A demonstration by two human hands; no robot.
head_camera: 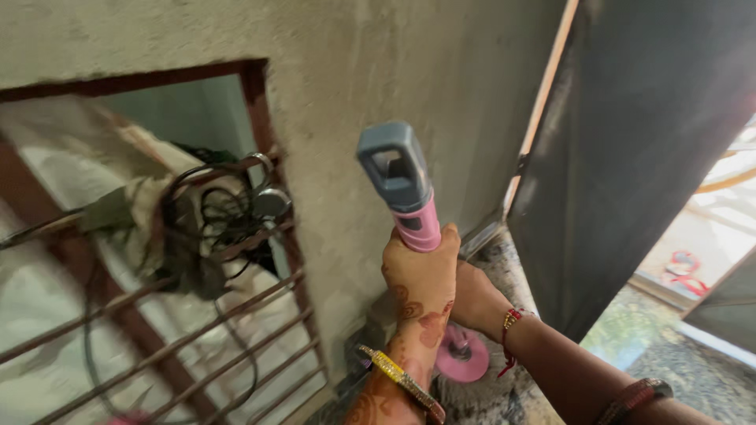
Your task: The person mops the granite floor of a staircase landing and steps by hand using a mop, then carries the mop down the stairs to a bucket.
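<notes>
A pink mop-like handle with a grey end cap (398, 177) stands upright in front of a rough plastered wall (394, 63). My left hand (421, 271), patterned with henna and wearing a gold bangle, is shut around the pink shaft just below the cap. Lower down, my right hand (475, 299), with a red thread at the wrist, grips the same shaft. At the bottom of the shaft sits a round pink base (463, 358) on the speckled floor (669, 362); the shaft between my hands and the base is mostly hidden.
A barred window with a reddish frame (256, 102) fills the left side, with tangled dark cables (209, 220) hanging on its bars. A dark metal door (630, 142) stands open on the right. Red sandals (683, 267) lie outside beyond it.
</notes>
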